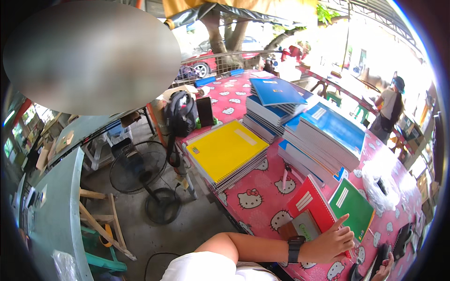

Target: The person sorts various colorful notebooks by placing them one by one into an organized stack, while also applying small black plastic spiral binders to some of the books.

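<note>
My left hand (pixel 327 243), a black watch on its wrist, hovers over the near right part of the table. Its index finger is stretched out and the others bend loosely around nothing. Beneath and beside it lie a red notebook (pixel 313 199) and a green notebook (pixel 352 209). A small brown and grey item (pixel 300 227) rests by the red one. At the lower right edge my right hand (pixel 385 269) is partly cut off. Its fingers are bent beside a dark object (pixel 378 255) that I cannot make out.
The pink cat-print tablecloth (pixel 248 213) bears yellow spiral notebooks (pixel 229 150), blue notebook stacks (pixel 323 131), pink-handled scissors (pixel 286 173), a plastic bag (pixel 380 187) and a black bag (pixel 180 112). A floor fan (pixel 140 171) stands left. People are across the table and far right.
</note>
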A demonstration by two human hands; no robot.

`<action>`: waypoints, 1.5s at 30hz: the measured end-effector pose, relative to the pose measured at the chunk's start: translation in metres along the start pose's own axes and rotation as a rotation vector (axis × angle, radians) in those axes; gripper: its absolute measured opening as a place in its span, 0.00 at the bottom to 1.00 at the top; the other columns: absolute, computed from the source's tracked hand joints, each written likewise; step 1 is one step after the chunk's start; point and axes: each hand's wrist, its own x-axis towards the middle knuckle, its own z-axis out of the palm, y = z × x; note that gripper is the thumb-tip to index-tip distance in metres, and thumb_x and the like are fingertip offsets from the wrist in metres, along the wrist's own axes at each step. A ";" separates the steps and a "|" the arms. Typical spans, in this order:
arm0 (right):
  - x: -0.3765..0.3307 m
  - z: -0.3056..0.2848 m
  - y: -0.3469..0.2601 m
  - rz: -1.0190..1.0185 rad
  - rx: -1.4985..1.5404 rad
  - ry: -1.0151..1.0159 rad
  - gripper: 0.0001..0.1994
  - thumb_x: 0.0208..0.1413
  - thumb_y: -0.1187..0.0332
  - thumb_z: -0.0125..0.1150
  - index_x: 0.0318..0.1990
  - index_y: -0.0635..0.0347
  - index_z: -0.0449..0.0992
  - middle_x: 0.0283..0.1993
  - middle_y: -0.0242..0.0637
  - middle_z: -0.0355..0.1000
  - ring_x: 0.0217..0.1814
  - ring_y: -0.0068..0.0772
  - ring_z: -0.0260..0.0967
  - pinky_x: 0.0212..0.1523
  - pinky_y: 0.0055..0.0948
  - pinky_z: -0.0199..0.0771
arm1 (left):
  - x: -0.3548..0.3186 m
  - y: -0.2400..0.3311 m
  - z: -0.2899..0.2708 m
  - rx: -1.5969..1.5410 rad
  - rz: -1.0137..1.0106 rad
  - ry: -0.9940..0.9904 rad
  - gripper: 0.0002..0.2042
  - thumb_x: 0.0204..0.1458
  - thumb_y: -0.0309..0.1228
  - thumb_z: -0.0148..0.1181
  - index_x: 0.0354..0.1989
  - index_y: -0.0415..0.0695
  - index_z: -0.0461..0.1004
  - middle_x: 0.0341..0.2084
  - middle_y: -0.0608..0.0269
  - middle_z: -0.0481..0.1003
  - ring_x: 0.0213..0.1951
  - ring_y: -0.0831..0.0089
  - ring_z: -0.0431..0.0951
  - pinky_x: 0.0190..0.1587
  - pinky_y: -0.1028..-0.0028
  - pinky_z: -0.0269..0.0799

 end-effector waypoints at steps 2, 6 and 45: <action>-0.010 0.008 -0.018 0.012 0.102 -0.025 0.28 0.54 0.56 0.54 0.59 0.62 0.62 0.36 0.28 0.59 0.30 0.16 0.51 0.29 0.14 0.52 | 0.007 0.002 -0.008 -0.047 0.015 0.108 0.23 0.41 0.50 0.60 0.36 0.44 0.66 0.36 0.59 0.65 0.45 0.63 0.66 0.58 0.48 0.47; -0.038 0.049 -0.060 0.065 0.118 -0.020 0.29 0.58 0.46 0.49 0.57 0.61 0.63 0.31 0.21 0.58 0.22 0.07 0.48 0.19 0.09 0.49 | 0.014 0.005 -0.011 -0.059 -0.096 0.150 0.18 0.36 0.44 0.61 0.30 0.44 0.68 0.33 0.60 0.66 0.42 0.64 0.68 0.57 0.47 0.49; -0.035 0.089 -0.126 -0.222 0.026 -0.559 0.16 0.43 0.83 0.60 0.43 0.59 0.78 0.36 0.38 0.70 0.36 0.34 0.70 0.35 0.30 0.71 | -0.015 -0.007 -0.032 -0.244 0.065 0.122 0.07 0.41 0.28 0.66 0.28 0.56 0.76 0.31 0.72 0.78 0.36 0.72 0.77 0.64 0.60 0.44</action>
